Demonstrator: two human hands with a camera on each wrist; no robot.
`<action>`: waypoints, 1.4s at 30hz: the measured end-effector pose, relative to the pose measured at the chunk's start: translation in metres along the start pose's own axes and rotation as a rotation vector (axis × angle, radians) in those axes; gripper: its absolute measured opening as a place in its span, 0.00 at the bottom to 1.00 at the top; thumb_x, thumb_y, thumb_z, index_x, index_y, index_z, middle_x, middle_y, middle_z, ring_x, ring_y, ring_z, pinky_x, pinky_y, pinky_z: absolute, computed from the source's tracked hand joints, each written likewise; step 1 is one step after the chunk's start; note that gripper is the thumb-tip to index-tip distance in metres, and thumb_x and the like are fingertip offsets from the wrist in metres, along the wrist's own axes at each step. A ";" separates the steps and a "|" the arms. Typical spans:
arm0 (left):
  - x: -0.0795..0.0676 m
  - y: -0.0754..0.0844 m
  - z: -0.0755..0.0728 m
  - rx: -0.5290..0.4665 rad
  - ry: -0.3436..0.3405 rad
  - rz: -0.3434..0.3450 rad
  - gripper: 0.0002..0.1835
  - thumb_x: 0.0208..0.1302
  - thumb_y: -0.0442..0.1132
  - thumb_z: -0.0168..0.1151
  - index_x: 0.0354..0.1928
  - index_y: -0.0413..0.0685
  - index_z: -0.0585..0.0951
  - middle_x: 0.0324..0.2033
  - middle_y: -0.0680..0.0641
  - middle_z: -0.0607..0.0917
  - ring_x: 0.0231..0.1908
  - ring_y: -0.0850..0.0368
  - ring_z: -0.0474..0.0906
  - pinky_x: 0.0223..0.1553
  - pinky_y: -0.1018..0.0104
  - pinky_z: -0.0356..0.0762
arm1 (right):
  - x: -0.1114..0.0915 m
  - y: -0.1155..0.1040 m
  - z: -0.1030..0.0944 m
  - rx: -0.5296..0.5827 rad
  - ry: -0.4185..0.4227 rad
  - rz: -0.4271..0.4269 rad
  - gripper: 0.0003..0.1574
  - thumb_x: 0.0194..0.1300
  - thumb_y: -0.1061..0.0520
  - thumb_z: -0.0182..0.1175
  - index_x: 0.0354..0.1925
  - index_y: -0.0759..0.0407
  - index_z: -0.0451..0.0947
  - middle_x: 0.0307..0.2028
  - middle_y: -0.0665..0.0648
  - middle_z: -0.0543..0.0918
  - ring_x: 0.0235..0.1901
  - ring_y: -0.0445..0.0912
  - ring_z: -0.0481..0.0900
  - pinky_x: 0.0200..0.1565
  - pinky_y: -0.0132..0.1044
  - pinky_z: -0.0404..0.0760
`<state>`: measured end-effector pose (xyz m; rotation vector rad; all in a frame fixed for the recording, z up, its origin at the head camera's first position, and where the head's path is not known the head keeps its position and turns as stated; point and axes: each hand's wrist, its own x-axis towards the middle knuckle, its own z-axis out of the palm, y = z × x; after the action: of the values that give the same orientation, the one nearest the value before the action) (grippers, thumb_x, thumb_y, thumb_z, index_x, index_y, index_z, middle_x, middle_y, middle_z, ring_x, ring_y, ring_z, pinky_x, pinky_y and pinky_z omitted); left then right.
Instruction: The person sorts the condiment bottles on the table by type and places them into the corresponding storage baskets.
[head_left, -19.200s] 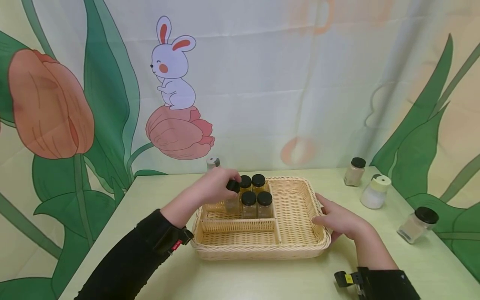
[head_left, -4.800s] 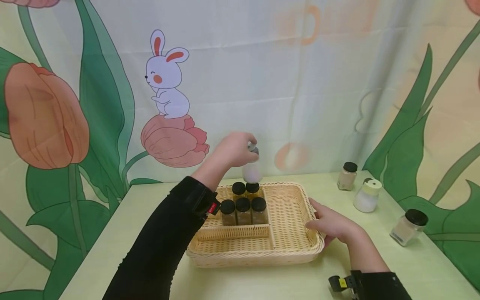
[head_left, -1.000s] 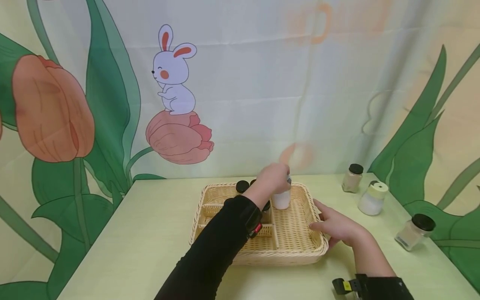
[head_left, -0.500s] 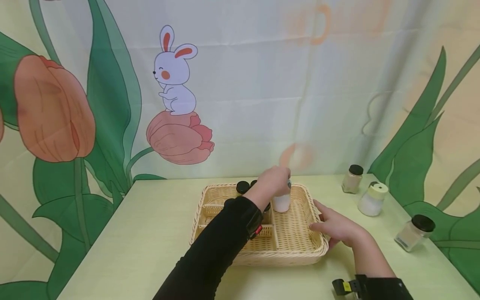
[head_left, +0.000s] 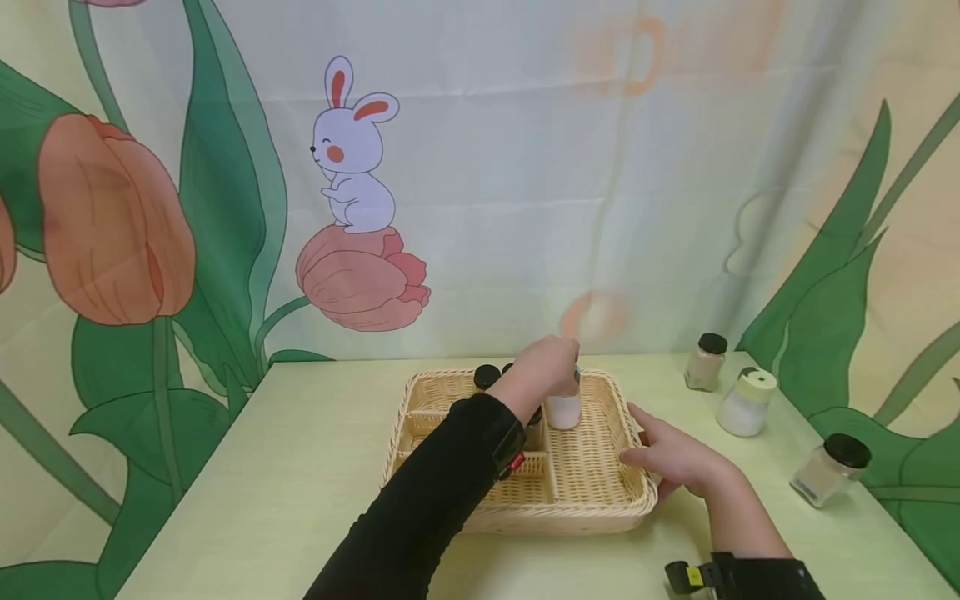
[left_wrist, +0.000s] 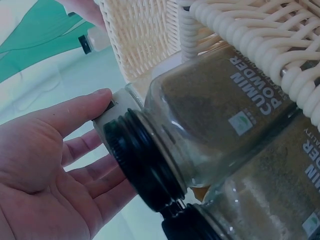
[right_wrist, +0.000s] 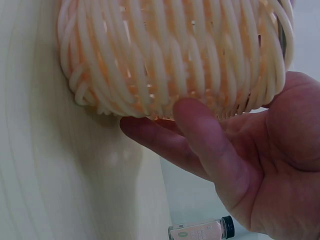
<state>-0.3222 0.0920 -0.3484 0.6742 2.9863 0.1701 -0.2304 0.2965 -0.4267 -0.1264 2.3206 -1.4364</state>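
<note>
Head view: our left hand (head_left: pixel 546 367) pinches the white jar (head_left: pixel 564 413) below it by the cap (left_wrist: pixel 103 120); our right hand (head_left: pixel 672 451) grips the basket (head_left: pixel 558 520). We judge the jar light, stiff, slippery: keep to the cap.

The wicker basket (head_left: pixel 555 510) is woven from smooth, rounded strands, its walls left ribbed and matt. Bright reflections are thrown by the clear, glossy wall of the cumin powder jar (left_wrist: pixel 200 115), which is topped by a ridged black plastic screw cap (left_wrist: pixel 145 162) with a slight sheen. The white shaker (head_left: pixel 564 413) is seen as smooth. At the basket's three o'clock, a clear, shiny square jar (head_left: pixel 819 481) is shown. The desk (head_left: pixel 300 433) is finished in smooth, matt wood grain; at twelve o'clock, the printed cloth backdrop (head_left: pixel 487 167) is lightly creased.
</note>
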 end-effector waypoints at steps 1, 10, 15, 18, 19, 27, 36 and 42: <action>0.000 0.000 0.000 0.003 -0.005 -0.002 0.22 0.63 0.46 0.72 0.57 0.52 0.80 0.47 0.50 0.83 0.38 0.58 0.78 0.32 0.64 0.78 | 0.000 0.000 0.000 0.000 0.001 0.001 0.58 0.70 0.60 0.61 0.83 0.51 0.36 0.67 0.81 0.62 0.33 0.57 0.87 0.25 0.55 0.86; -0.007 0.001 -0.008 -0.030 -0.034 -0.003 0.25 0.66 0.46 0.70 0.63 0.50 0.78 0.52 0.48 0.82 0.42 0.56 0.78 0.35 0.65 0.78 | 0.000 -0.001 0.001 -0.008 0.008 0.005 0.57 0.70 0.60 0.61 0.83 0.52 0.36 0.66 0.80 0.65 0.32 0.57 0.87 0.25 0.55 0.86; -0.010 0.000 -0.015 -0.066 -0.014 -0.006 0.26 0.64 0.47 0.72 0.62 0.49 0.79 0.52 0.48 0.82 0.45 0.56 0.78 0.38 0.66 0.79 | 0.000 0.000 0.001 -0.003 0.006 0.011 0.57 0.70 0.60 0.61 0.83 0.52 0.36 0.66 0.81 0.63 0.33 0.57 0.87 0.25 0.55 0.86; -0.013 -0.003 -0.020 -0.089 0.008 0.000 0.28 0.64 0.47 0.72 0.63 0.49 0.78 0.54 0.48 0.82 0.47 0.56 0.79 0.40 0.65 0.79 | 0.001 0.000 0.001 -0.003 0.004 0.009 0.57 0.70 0.60 0.61 0.83 0.52 0.36 0.66 0.81 0.63 0.33 0.57 0.87 0.25 0.55 0.86; -0.014 -0.005 -0.022 -0.096 0.011 0.003 0.28 0.64 0.48 0.72 0.64 0.50 0.78 0.55 0.48 0.82 0.48 0.55 0.79 0.41 0.65 0.79 | 0.001 0.000 0.001 -0.002 0.004 0.006 0.57 0.70 0.60 0.60 0.83 0.52 0.36 0.66 0.81 0.64 0.33 0.57 0.87 0.25 0.55 0.86; -0.025 -0.021 -0.044 -0.196 0.062 0.010 0.31 0.65 0.51 0.71 0.67 0.49 0.76 0.61 0.48 0.80 0.56 0.52 0.77 0.49 0.61 0.78 | 0.001 0.001 0.001 -0.007 0.006 0.005 0.57 0.71 0.59 0.60 0.83 0.52 0.35 0.66 0.82 0.62 0.31 0.58 0.87 0.25 0.55 0.86; -0.043 -0.052 -0.066 -0.249 0.124 0.004 0.30 0.65 0.54 0.69 0.64 0.47 0.77 0.60 0.47 0.81 0.57 0.51 0.77 0.56 0.58 0.77 | 0.001 0.001 0.002 -0.007 0.004 -0.004 0.57 0.71 0.60 0.59 0.83 0.51 0.35 0.65 0.81 0.65 0.30 0.57 0.87 0.25 0.55 0.86; -0.056 -0.075 -0.073 -0.317 0.159 -0.004 0.29 0.66 0.54 0.68 0.63 0.46 0.77 0.59 0.45 0.81 0.59 0.49 0.76 0.58 0.54 0.76 | 0.002 0.002 0.001 -0.019 0.004 0.010 0.57 0.71 0.59 0.60 0.83 0.52 0.34 0.67 0.84 0.59 0.31 0.56 0.87 0.26 0.55 0.86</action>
<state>-0.3108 -0.0059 -0.2822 0.6428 3.0028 0.7106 -0.2314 0.2964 -0.4289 -0.1174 2.3357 -1.4115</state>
